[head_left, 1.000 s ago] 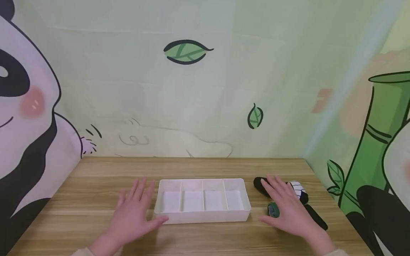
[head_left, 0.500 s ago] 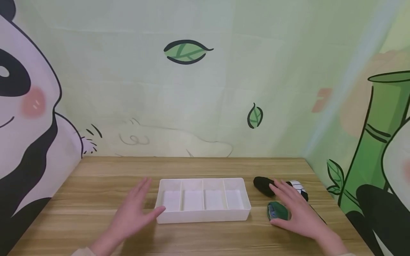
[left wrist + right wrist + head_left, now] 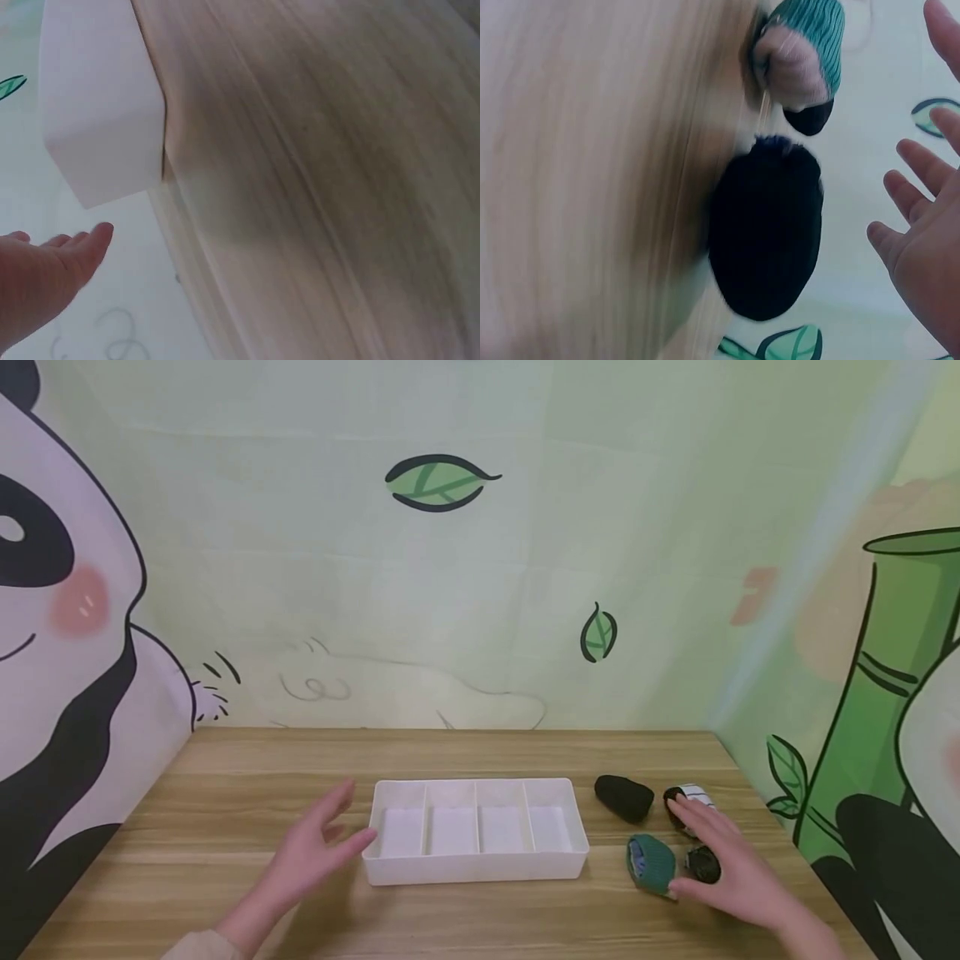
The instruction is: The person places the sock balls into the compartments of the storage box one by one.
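Note:
A white box (image 3: 476, 869) with several compartments in a row sits mid-table. My left hand (image 3: 311, 852) is beside its left end, fingers loosely bent and thumb tip near the corner, holding nothing. To the box's right lie several rolled socks: a black rolled sock (image 3: 624, 798), a green ribbed one (image 3: 651, 864), a black-and-white striped one (image 3: 697, 794) and a dark one (image 3: 702, 865). Over the last two hovers my right hand (image 3: 742, 877), partly hiding them, fingers spread. The right wrist view shows the dark rolled sock (image 3: 765, 232) apart from the fingers.
The wooden table (image 3: 480, 927) ends at a printed cloth backdrop (image 3: 480, 568) with leaves, bamboo and pandas. In the left wrist view the box's end (image 3: 112, 165) rises close to the left fingers.
My right hand has moved to the right, uncovering the green and black rolled socks. The left hand's fingers have bent more and its thumb has risen slightly. Box and socks have stayed put.

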`<control>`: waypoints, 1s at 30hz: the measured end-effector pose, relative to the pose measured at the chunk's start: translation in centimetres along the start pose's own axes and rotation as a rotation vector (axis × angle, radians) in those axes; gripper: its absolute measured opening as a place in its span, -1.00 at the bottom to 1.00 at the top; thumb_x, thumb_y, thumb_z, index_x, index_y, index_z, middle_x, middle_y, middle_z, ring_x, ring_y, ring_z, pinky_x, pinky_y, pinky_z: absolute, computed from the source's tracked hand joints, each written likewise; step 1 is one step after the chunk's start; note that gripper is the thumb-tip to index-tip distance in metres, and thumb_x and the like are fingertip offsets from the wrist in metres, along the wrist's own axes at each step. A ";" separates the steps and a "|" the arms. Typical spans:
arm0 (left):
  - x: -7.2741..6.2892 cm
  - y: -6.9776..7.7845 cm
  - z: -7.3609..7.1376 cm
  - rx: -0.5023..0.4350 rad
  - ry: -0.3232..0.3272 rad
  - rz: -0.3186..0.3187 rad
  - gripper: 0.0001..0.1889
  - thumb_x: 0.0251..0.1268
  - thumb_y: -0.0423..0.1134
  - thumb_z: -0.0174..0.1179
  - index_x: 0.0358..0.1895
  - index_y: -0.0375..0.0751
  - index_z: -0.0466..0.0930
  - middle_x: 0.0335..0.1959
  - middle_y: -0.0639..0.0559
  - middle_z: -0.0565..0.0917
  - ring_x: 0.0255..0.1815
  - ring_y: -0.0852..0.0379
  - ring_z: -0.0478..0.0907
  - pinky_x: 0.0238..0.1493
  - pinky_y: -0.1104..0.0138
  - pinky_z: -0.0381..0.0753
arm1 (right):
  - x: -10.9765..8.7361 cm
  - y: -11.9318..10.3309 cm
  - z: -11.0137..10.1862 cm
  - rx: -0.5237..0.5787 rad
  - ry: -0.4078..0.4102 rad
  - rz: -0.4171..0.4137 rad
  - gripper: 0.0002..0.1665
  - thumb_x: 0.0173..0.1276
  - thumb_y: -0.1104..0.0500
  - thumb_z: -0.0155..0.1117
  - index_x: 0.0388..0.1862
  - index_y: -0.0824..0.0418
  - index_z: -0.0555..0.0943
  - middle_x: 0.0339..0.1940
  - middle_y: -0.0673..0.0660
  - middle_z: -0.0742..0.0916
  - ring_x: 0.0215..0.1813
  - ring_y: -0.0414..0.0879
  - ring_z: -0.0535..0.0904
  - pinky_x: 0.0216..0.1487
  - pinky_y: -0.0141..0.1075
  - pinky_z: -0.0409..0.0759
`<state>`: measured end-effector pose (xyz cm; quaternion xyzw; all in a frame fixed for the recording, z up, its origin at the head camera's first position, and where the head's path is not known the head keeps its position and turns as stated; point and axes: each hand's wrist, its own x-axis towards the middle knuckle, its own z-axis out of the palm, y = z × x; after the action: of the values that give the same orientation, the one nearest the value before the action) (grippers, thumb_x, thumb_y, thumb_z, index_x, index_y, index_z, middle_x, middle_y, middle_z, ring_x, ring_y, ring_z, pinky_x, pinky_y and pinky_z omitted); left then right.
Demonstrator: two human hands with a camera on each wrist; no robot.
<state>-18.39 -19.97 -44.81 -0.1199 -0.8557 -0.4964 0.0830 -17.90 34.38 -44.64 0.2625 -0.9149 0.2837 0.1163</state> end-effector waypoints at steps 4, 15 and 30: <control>0.2 -0.3 0.1 -0.116 -0.046 -0.063 -0.15 0.26 -0.16 0.38 0.50 -0.40 0.12 0.43 -0.39 0.30 0.36 -0.34 0.33 0.20 0.01 0.51 | -0.8 0.7 -0.4 0.018 0.026 -0.010 0.16 -0.04 0.07 0.66 0.54 0.05 0.27 0.48 0.27 0.35 0.52 0.12 0.09 0.10 0.51 0.19; 1.2 -1.9 0.5 -0.249 -0.123 -0.073 -0.21 0.28 -0.30 0.35 0.50 -0.36 0.14 0.46 -0.35 0.26 0.41 -0.33 0.27 0.23 0.06 0.49 | -2.3 3.2 -1.7 0.008 -0.017 0.000 0.16 -0.04 0.15 0.65 0.54 0.16 0.26 0.54 -0.20 0.22 0.39 -0.58 -0.08 0.00 0.37 0.28; 2.0 -3.7 0.4 -0.277 -0.237 -0.022 -0.27 0.35 -0.38 0.24 0.52 -0.36 0.12 0.46 -0.40 0.23 0.39 -0.39 0.27 0.19 0.25 0.52 | -3.7 5.8 -2.2 -0.007 -0.079 0.067 0.12 -0.03 0.09 0.65 0.52 0.12 0.30 0.45 -0.26 0.28 0.34 -0.55 0.04 -0.02 0.39 0.37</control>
<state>-21.35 -21.16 -47.51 -0.1787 -0.7841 -0.5929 -0.0413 -17.80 41.26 -46.86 0.2425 -0.9281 0.2733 0.0714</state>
